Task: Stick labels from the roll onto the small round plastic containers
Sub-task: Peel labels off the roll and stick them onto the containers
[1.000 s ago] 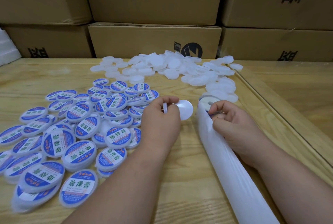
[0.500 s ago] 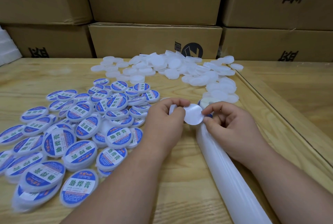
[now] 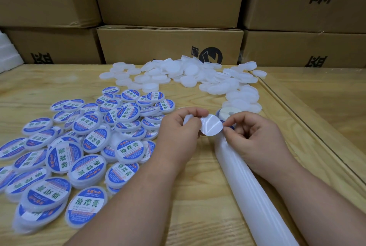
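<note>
Over the label roll (image 3: 247, 176), the right hand (image 3: 255, 138) pinches a peeled label (image 3: 211, 125); the left hand (image 3: 178, 129) grips a blank container (image 3: 188, 120). I'd center it first, then press outward.

right hand (image 3: 255, 136) off the roll, now pinching round label (image 3: 211, 125) beside left hand (image 3: 179, 130)

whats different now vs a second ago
The right hand left the label roll and moved toward the left hand, now pinching the round white disc that hand holds up. Both piles of containers and the roll stayed put.
</note>
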Demonstrator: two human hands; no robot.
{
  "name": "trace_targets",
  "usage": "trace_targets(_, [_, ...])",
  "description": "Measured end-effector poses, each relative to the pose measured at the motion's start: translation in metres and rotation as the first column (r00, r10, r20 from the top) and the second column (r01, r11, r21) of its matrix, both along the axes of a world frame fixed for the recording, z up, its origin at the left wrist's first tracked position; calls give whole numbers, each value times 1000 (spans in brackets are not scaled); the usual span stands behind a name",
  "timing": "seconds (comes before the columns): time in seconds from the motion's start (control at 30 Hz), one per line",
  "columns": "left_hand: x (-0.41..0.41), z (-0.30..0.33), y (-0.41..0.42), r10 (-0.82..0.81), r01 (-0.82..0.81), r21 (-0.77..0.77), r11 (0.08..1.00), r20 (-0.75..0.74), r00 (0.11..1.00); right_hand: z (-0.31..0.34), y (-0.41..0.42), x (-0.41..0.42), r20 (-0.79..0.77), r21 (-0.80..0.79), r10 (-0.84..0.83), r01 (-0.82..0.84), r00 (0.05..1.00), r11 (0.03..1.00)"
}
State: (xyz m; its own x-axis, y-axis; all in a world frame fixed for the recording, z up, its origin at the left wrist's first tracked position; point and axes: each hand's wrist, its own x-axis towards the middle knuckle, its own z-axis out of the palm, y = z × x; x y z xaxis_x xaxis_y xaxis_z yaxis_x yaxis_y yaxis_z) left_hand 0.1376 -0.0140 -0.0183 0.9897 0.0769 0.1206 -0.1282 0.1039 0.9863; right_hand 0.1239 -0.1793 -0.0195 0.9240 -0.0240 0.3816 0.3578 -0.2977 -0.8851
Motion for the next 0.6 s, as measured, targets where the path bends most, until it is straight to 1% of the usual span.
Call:
trace_targets(0.27, [-4, 5, 1, -69, 70, -36, 997, 15, 997, 3, -1, -4, 16, -23, 13, -13, 1000, 1000])
trace_targets(0.37, [-5, 7, 2, -118, 120, -53, 991, 37, 992, 4, 0, -5, 1, 5, 18, -18, 1000, 1000])
trace_targets(0.43, [-5, 9, 4, -153, 158, -80, 984, 61, 986, 5, 1, -5, -19, 60, 4, -3, 1000, 998])
trace_targets(0.5, [-4, 10, 5, -154, 161, -137, 977, 64, 986, 7, 1, -5, -72, 179, -8, 21, 997, 984])
trace_targets(0.6, [-3, 10, 3, -102, 106, -189, 976, 31, 994, 10, -2, -3, -195, 380, 71, 9, 978, 925])
